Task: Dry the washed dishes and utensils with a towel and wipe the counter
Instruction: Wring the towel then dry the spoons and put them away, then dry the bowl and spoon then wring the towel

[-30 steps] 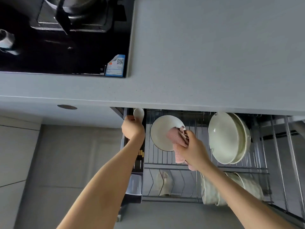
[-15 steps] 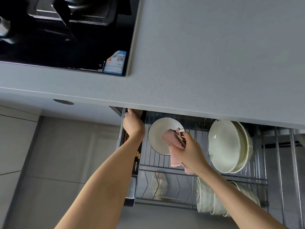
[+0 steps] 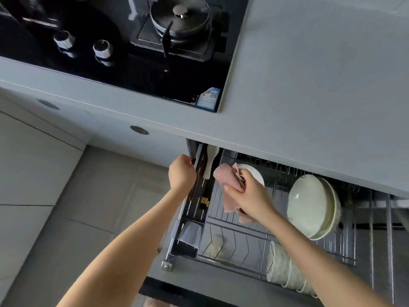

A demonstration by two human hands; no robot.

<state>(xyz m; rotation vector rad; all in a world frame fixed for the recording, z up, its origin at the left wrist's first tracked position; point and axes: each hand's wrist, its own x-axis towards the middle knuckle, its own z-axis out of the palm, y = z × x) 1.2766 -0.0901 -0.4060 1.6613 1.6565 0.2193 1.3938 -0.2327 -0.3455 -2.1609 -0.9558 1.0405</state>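
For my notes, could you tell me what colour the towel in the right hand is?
Dusty pink towel, textured weave; the head view shows it.

A black glass gas hob [image 3: 137,72] fills the upper left of the view, its burner [image 3: 180,15] capped in dark metal beneath a cast pan support, with two chrome knobs [image 3: 102,49] to the left. A blue-and-white QR-code sticker [image 3: 209,99] sits at the hob's near right corner. Below, a pull-out wire rack [image 3: 243,224] stands open above pale grey floor tiles [image 3: 88,207] — two round discs [image 3: 139,130] dot the cabinet front.
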